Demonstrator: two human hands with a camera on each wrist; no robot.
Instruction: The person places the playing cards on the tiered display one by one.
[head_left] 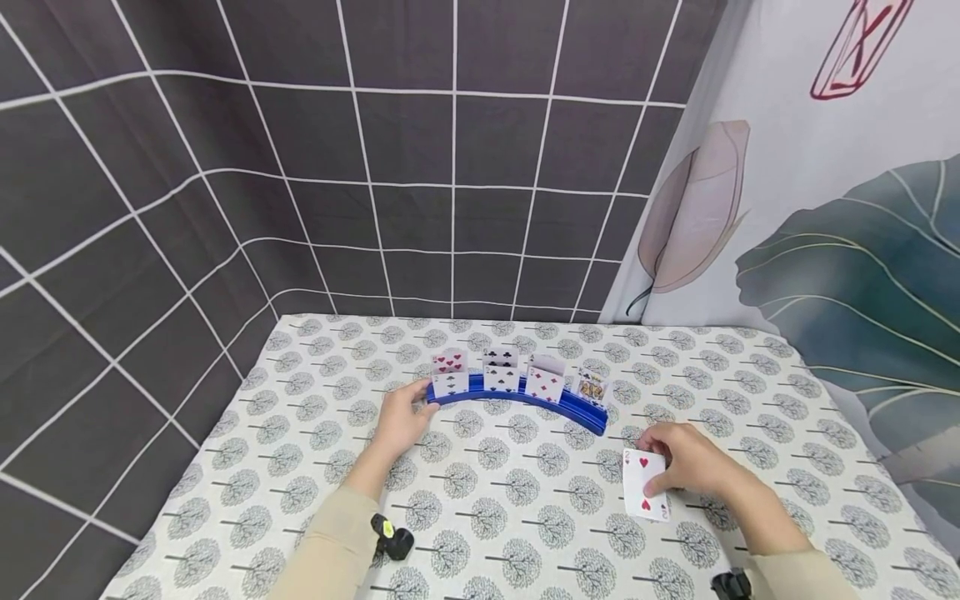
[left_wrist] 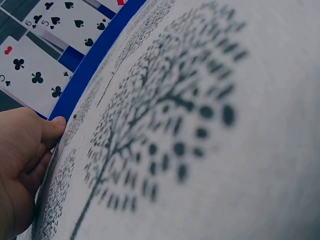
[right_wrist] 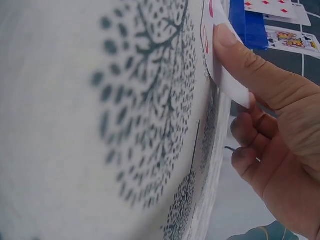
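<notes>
A curved blue card holder (head_left: 583,412) stands on the table with playing cards upright in it. Its left end is pinched by my left hand (head_left: 401,421), the thumb on the front side in the left wrist view. My right hand (head_left: 686,458) holds a heart card (head_left: 635,477) by its right side, face up, thumb over the face; the card is low over the cloth, right of the holder. From left to right the holder carries a club card (head_left: 451,384) before a heart card (head_left: 449,362), a spade card (head_left: 500,380) before a club card, diamond cards (head_left: 543,386) and a face card (head_left: 592,387).
A white cloth (head_left: 517,517) printed with grey trees covers the table. Behind and to the left hangs a dark curtain (head_left: 405,133) with white grid lines. A pale leaf-patterned curtain (head_left: 780,183) is at the right.
</notes>
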